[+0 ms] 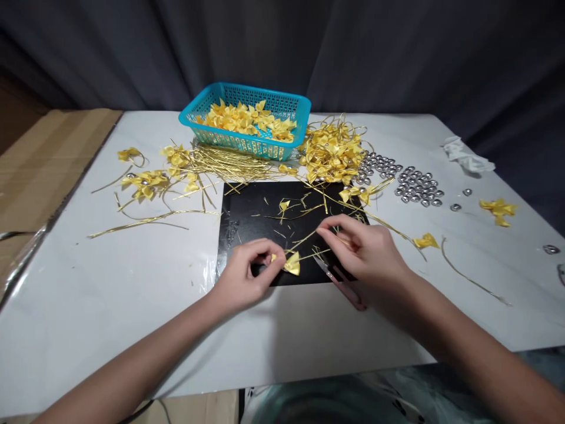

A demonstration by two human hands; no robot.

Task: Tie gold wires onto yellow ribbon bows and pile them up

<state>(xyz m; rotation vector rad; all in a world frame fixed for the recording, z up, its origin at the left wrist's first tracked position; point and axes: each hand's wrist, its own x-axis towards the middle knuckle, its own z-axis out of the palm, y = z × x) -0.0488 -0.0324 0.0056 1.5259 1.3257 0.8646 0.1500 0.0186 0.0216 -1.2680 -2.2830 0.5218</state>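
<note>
The left hand (247, 272) is closed in a pinch, thumb and fingertips holding a small yellow ribbon bow (292, 264) just above the near edge of a black mat (249, 215); the right hand (367, 250) sits just beside it, thumb and forefinger nipped shut on a thin gold wire tie (306, 238) that slants down toward the bow; both forearms reach in from the near side of the bench (123, 282). Under the right palm lies a pair of pink-handled snips (343, 285), blades pointing at the bow, half on the mat and half on the white bench top; snipped bits of gold wire and one loose bow are scattered over the mat. Beyond the mat's far left corner is a heap of straight gold ties (229, 165), with a few wired bows (145, 182) strewn further left; at the far right corner stands a tangled pile of bows with wire tails (333, 150); between the two, further back, is a teal plastic basket (247, 89) filled with plain yellow bows. To the right of the tangled pile lies a cluster of small silver beads (415, 188), and past them a crumpled white tissue (465, 156); flattened cardboard (39, 165) lies along the bench's left side.
</note>
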